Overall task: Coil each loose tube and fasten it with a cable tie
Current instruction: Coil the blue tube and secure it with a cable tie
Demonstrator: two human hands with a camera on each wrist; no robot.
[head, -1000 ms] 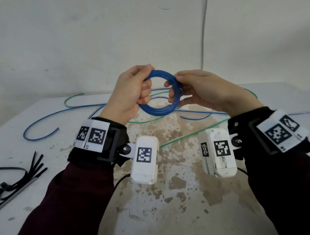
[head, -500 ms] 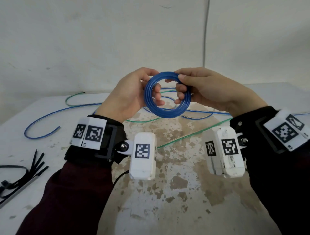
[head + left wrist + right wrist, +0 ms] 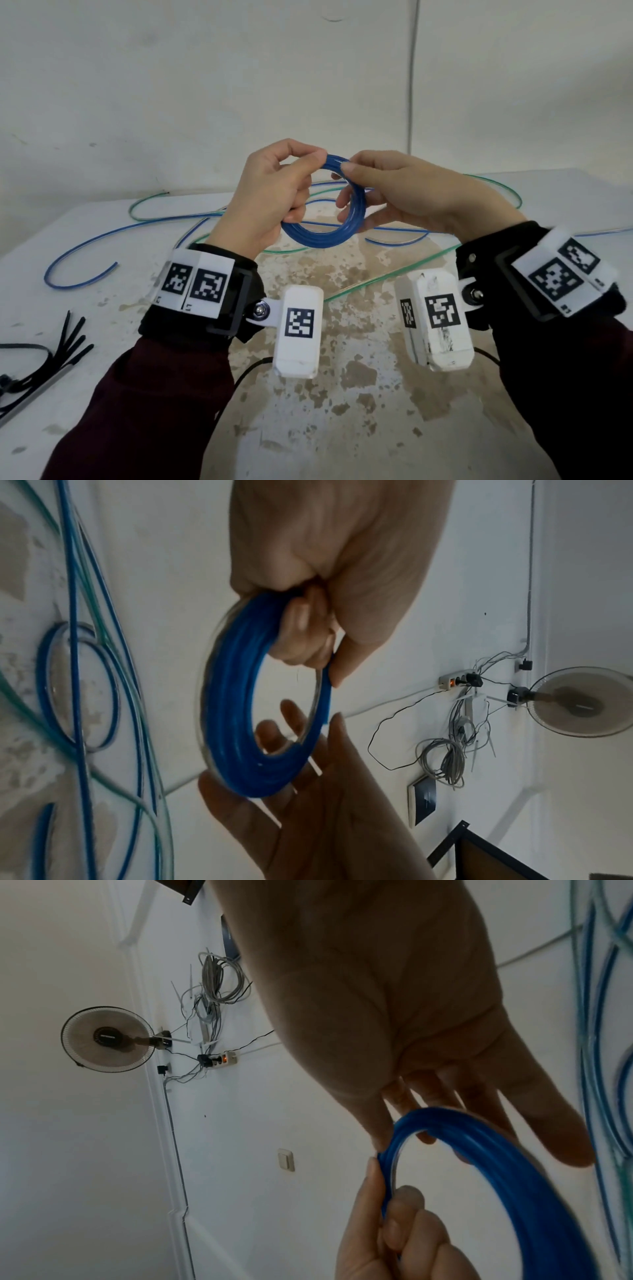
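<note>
A coil of blue tube [image 3: 322, 236] hangs in the air above the table between both hands. My left hand [image 3: 305, 164] pinches its top with thumb and forefinger, the other fingers curled through the ring. My right hand [image 3: 346, 171] pinches the top right beside it, its remaining fingers spread behind the right side. In the left wrist view the coil [image 3: 232, 696] leaves the curled left hand [image 3: 325, 561] and rests on the right hand's fingers [image 3: 274, 734]. The right wrist view shows the coil [image 3: 514, 1177] under the right hand [image 3: 394, 988].
Loose blue tube [image 3: 102, 236] and green tube [image 3: 376, 277] wind across the far half of the stained white table [image 3: 342, 428]. A bundle of black cable ties [image 3: 51, 356] lies at the left edge. A wall stands close behind the table.
The coil has turned from facing me to nearly edge-on. My left hand's grip shifted from the left side to the top, meeting the right hand's fingers there.
</note>
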